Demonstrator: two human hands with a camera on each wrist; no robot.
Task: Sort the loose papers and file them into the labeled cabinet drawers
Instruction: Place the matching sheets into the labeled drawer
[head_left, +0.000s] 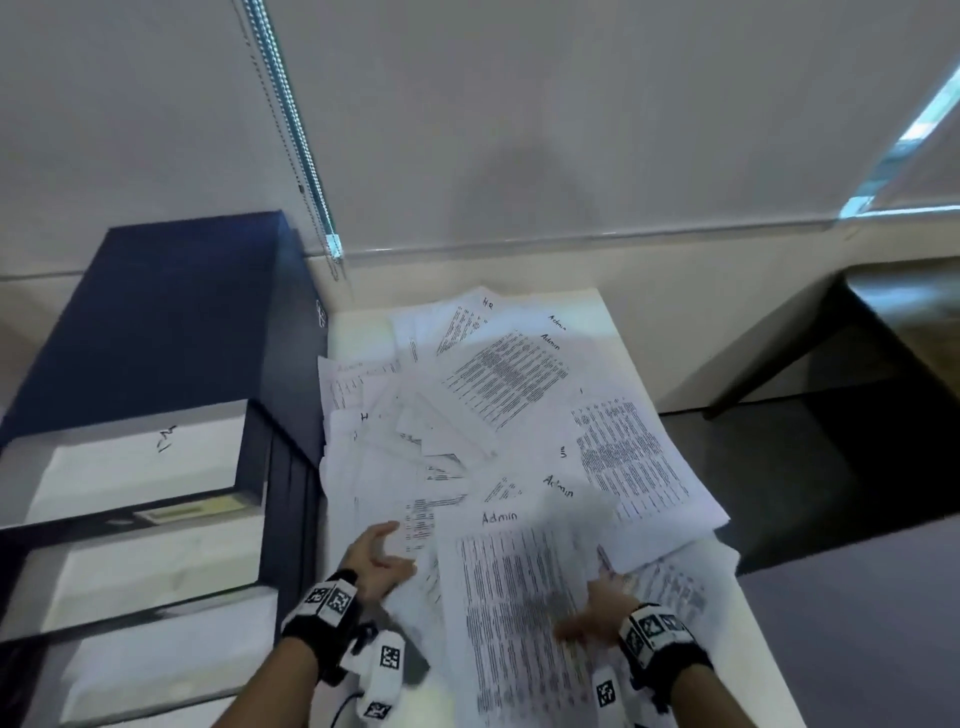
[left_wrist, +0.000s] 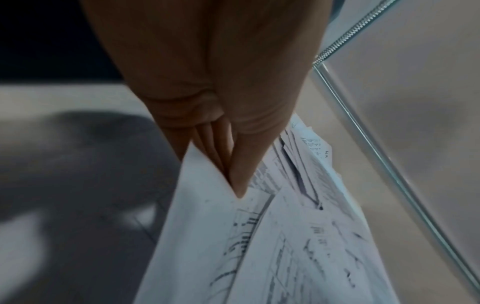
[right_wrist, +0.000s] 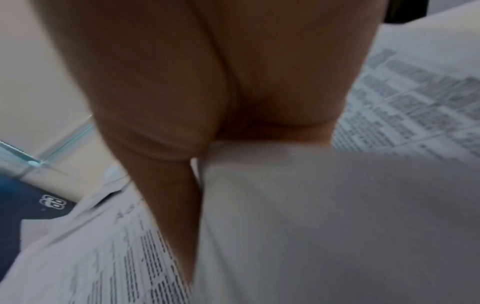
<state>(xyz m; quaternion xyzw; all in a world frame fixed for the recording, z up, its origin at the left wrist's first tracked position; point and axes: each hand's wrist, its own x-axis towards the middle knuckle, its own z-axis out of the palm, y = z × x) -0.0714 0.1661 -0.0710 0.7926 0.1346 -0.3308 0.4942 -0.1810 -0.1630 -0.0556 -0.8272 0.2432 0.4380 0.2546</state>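
The loose papers (head_left: 498, 431) lie fanned over the table (head_left: 613, 312), beside the cabinet (head_left: 156, 322). Thin, limp, slippery sheets: I would grip at an edge. My left hand (head_left: 376, 564) pinches a sheet's corner. My right hand (head_left: 597, 608) holds the Admin sheet (head_left: 511, 597), thumb on top.

You have one dark blue cabinet (head_left: 171, 312) at the surface's (head_left: 608, 312) left edge, with three drawers (head_left: 140, 467) pulled open. The loose papers (head_left: 519, 415) spread across the surface overlap too much to count exactly; at least four show "Admin" written at the top, and one reads "HR". Two hands are in view: left hand (head_left: 376, 558), right hand (head_left: 597, 613).
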